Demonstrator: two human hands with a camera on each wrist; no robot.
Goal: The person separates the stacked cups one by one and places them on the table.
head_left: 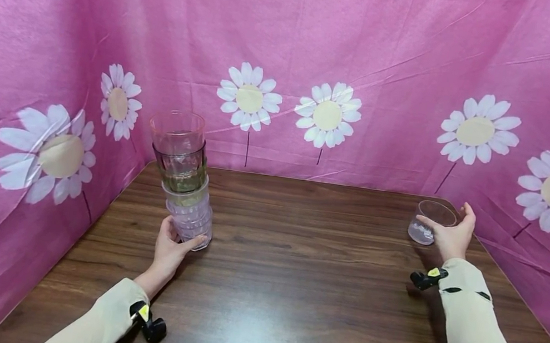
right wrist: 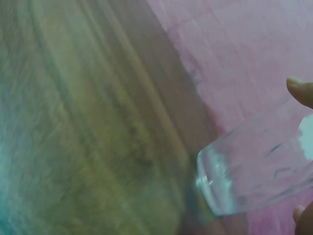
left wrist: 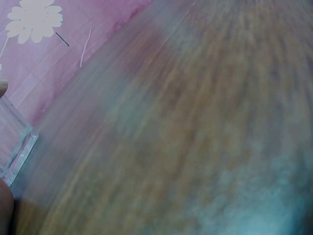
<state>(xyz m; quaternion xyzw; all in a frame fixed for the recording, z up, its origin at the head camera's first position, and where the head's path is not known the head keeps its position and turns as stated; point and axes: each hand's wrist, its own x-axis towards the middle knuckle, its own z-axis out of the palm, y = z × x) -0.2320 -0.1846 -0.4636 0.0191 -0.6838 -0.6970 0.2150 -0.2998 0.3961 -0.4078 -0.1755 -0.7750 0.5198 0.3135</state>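
A tall stack of nested drinking glasses (head_left: 189,213) stands at the left of the table. Its top glass has a pinkish-orange rim, a dark green-grey one sits under it, and clear, faintly purple ones form the lower part. The left hand (head_left: 171,244) grips the stack near its bottom, thumb on the near side. In the left wrist view only the clear base (left wrist: 20,155) and two fingertips show. Far to the right, the right hand (head_left: 452,235) holds a clear drinking glass (head_left: 419,231) between thumb and fingers. Its thick base (right wrist: 212,186) shows in the right wrist view.
Both hands are over a dark wood-grain table (head_left: 298,241). A pink cloth (head_left: 398,50) printed with white daisies hangs behind it and along both sides, close to the stack and to the single glass. Small black cameras are strapped to both wrists.
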